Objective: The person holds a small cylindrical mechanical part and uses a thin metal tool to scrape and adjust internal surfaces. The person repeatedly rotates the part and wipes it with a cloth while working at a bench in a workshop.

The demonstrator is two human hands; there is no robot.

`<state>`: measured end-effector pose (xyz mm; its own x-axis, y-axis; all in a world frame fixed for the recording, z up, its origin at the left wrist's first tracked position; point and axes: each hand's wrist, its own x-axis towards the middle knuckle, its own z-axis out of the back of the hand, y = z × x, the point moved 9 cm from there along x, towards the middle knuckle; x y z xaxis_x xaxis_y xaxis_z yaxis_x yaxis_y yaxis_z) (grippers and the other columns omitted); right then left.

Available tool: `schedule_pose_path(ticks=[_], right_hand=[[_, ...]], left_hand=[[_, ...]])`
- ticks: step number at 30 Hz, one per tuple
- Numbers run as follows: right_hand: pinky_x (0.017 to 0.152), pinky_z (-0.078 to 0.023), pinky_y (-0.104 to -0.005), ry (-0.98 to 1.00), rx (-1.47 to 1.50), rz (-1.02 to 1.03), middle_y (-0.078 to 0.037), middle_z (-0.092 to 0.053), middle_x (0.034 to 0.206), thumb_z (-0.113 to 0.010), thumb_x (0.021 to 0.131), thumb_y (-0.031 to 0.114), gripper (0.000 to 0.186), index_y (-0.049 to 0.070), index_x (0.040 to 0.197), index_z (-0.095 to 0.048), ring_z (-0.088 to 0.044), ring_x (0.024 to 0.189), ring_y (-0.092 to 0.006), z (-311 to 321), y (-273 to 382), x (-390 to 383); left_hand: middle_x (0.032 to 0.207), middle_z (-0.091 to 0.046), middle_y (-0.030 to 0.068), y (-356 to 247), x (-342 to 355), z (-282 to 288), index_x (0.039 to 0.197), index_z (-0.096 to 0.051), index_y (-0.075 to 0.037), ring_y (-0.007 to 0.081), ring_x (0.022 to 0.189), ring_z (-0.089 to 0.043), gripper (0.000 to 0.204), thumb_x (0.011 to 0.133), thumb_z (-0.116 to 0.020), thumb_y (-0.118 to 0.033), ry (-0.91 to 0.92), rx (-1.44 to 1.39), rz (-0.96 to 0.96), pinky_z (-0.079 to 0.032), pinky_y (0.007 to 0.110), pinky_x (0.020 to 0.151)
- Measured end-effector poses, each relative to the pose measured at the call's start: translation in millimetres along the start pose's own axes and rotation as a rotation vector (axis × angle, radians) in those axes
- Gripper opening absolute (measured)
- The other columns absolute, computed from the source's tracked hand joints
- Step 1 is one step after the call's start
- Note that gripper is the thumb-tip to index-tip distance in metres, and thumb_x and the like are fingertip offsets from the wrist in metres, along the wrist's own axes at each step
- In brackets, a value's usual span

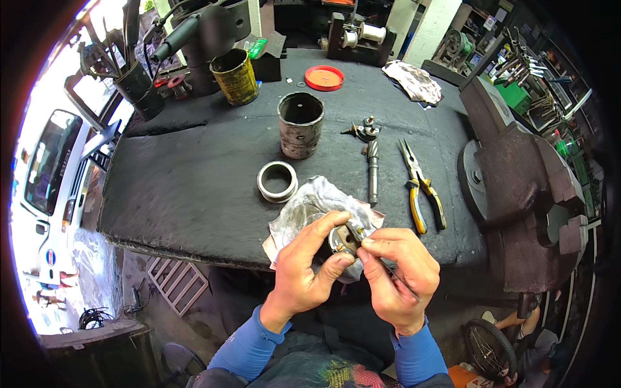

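Note:
Above the near edge of the dark workbench, my left hand (303, 268) grips a small round metal part (344, 242) with brass-coloured bits on it. The fingers of my right hand (406, 275) are pinched against the same part's right side. A thin dark rod (402, 282) runs back under that hand's fingers; its tip is hidden. Beneath both hands a stained white rag (309, 202) lies crumpled on the bench. Ahead of it are a metal ring (275, 196) and an upright steel cylinder (301, 139). To the right lie a toothed shaft (373, 173), a small metal assembly (367, 131) and yellow-and-black long-nose pliers (416, 205).
A large bench vise (527, 174) takes up the right side. Along the back stand a yellow tin (235, 83), a red lid (325, 86), a cloth (414, 83) and wire spools (371, 33). A tool can (140, 94) stands back left. Lower right, a person is beside a bicycle wheel (475, 349).

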<state>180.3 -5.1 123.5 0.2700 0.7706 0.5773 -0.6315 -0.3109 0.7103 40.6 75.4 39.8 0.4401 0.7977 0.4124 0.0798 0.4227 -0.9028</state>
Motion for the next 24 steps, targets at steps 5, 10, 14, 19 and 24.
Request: schedule_pose_path(ticks=[5,10,14,19,24], right_hand=[[0.081,-0.060,-0.0333,-0.082,0.213,-0.231,-0.017,-0.078,0.098,-0.082,0.085,-0.010,0.018,-0.005,0.102,-0.077,-0.077,0.088,-0.0235,11.6,-25.7,-22.4],[0.081,-0.059,-0.0294,-0.149,0.309,-0.294,-0.015,-0.077,0.103,-0.080,0.092,-0.008,0.012,-0.006,0.103,-0.076,-0.073,0.090,-0.0161,6.7,-37.0,-26.5],[0.081,-0.058,-0.0272,-0.184,0.389,-0.361,-0.013,-0.076,0.104,-0.080,0.093,-0.007,0.011,-0.006,0.103,-0.076,-0.072,0.091,-0.0141,4.7,-39.6,-24.5],[0.082,-0.059,-0.0284,-0.146,0.388,-0.365,-0.012,-0.077,0.103,-0.080,0.092,-0.007,0.012,-0.005,0.103,-0.076,-0.072,0.091,-0.0148,3.6,-40.2,-23.1],[0.086,-0.059,-0.0333,-0.078,0.356,-0.293,-0.013,-0.078,0.100,-0.082,0.088,-0.009,0.014,-0.006,0.100,-0.077,-0.074,0.092,-0.0205,4.6,-40.6,-16.3]], left_hand=[[0.141,-0.072,0.0223,-3.9,0.8,-1.0,0.146,-0.065,0.002,0.0369,0.133,-0.070,0.058,0.102,-0.082,-0.031,0.021,0.018,-0.019,-0.054,0.042,0.111],[0.142,-0.071,0.0225,-3.7,0.5,-1.8,0.147,-0.065,0.002,0.0370,0.134,-0.070,0.058,0.102,-0.082,-0.030,0.039,0.022,-0.026,-0.054,0.042,0.112],[0.142,-0.071,0.0222,-6.7,2.9,-3.3,0.147,-0.065,0.001,0.0356,0.134,-0.070,0.056,0.101,-0.082,-0.025,0.055,0.043,-0.054,-0.053,0.042,0.112],[0.141,-0.072,0.0214,-1.7,2.5,-2.5,0.143,-0.068,-0.001,0.0328,0.131,-0.071,0.049,0.098,-0.082,-0.018,0.029,-0.032,-0.022,-0.053,0.041,0.111],[0.139,-0.072,0.0207,-3.7,6.2,-3.1,0.139,-0.071,-0.001,0.0321,0.128,-0.071,0.046,0.097,-0.082,-0.016,0.053,-0.046,-0.018,-0.053,0.040,0.111]])
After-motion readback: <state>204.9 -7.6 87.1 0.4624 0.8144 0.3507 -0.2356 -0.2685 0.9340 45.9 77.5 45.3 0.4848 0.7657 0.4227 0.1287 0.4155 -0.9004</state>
